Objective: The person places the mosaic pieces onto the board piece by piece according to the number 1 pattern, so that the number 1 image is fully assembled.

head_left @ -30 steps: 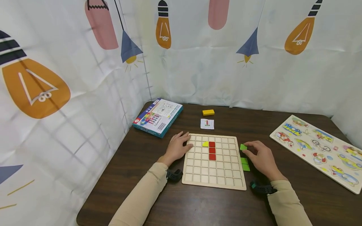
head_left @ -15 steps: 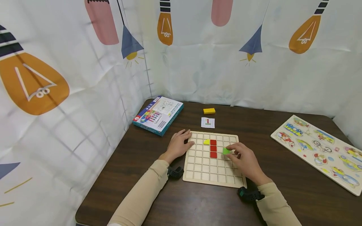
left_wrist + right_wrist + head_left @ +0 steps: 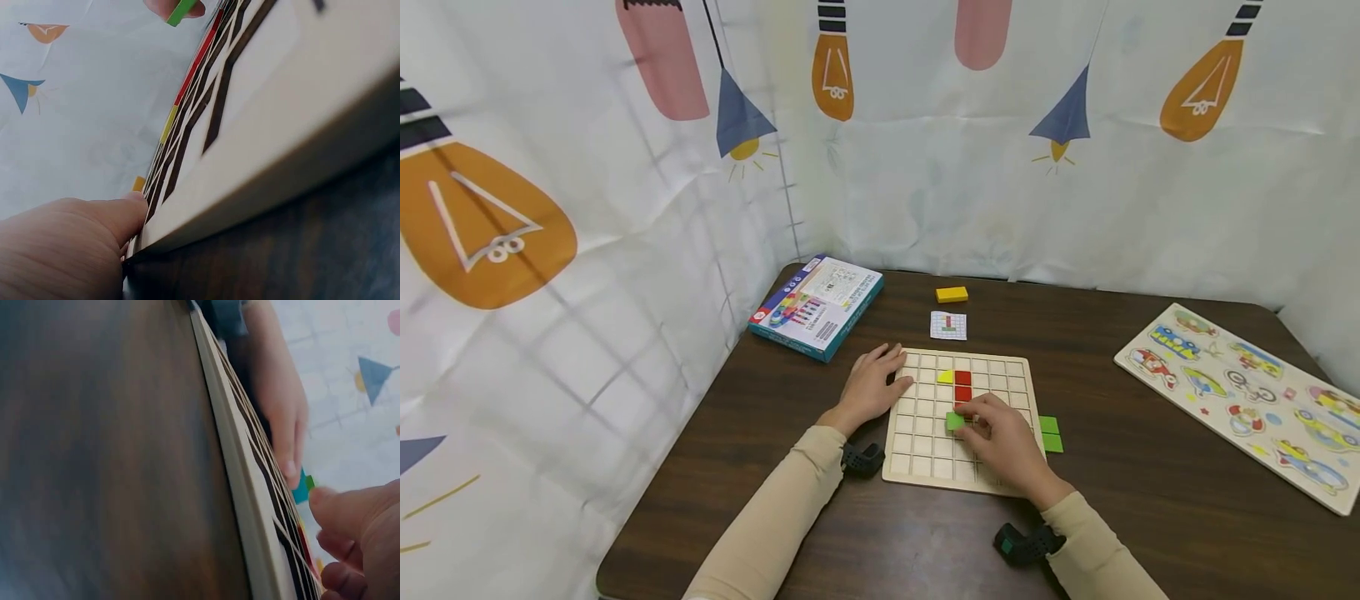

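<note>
My right hand point(image 3: 1003, 446) pinches a green square tile point(image 3: 954, 421) between thumb and fingers, over the pale wooden grid board point(image 3: 917, 467). The tile is just below a column of red square tiles point(image 3: 962, 385), the lowest partly hidden by the fingers. Beside the top red one lies a yellow piece point(image 3: 946, 377) with a slanted side. My left hand point(image 3: 867, 392) rests at the board's left edge, thumb on the rim and fingers extended. In the left wrist view the held green tile point(image 3: 182, 11) shows tilted above the board's surface.
Two more green tiles point(image 3: 1051, 435) lie against the board's right edge. Behind the board are a small pattern card point(image 3: 948, 326) and a yellow block point(image 3: 952, 294). A boxed game point(image 3: 818, 307) sits at back left; a vehicle picture puzzle point(image 3: 1240, 400) lies on the right.
My right hand has carried the green tile leftward from beside the board's right edge to below the red column. The left hand stays at the board's left edge.
</note>
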Tool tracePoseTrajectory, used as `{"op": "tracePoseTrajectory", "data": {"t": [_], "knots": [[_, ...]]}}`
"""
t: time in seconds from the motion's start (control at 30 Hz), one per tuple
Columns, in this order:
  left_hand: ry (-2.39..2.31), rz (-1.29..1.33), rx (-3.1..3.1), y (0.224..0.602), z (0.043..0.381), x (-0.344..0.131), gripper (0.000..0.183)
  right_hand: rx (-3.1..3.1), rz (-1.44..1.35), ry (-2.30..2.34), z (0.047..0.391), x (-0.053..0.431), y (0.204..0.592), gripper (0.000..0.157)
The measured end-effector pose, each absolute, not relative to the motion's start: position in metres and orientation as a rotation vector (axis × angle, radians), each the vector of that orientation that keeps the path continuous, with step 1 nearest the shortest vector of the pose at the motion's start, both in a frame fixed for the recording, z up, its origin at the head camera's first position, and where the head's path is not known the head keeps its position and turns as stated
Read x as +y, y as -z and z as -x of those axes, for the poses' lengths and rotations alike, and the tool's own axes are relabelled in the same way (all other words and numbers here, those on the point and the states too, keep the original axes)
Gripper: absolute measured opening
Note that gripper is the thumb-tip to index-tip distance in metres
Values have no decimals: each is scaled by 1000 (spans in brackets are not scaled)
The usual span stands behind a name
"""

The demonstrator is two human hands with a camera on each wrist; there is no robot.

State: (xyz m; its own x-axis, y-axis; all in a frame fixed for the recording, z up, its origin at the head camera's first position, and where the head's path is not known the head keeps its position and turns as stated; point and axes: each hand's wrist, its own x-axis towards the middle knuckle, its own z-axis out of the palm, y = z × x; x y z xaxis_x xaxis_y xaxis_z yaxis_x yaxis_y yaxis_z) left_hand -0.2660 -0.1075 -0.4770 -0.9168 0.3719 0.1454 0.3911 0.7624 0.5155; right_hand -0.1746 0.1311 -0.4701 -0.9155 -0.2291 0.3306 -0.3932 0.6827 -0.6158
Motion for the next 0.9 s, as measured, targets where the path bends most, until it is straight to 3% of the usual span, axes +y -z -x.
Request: {"op": "tracePoseTrajectory", "data": {"t": [0.9], "knots": [[838, 621, -2921, 477, 266, -108, 57, -2633, -436, -967, 169, 110, 478, 24]]}}
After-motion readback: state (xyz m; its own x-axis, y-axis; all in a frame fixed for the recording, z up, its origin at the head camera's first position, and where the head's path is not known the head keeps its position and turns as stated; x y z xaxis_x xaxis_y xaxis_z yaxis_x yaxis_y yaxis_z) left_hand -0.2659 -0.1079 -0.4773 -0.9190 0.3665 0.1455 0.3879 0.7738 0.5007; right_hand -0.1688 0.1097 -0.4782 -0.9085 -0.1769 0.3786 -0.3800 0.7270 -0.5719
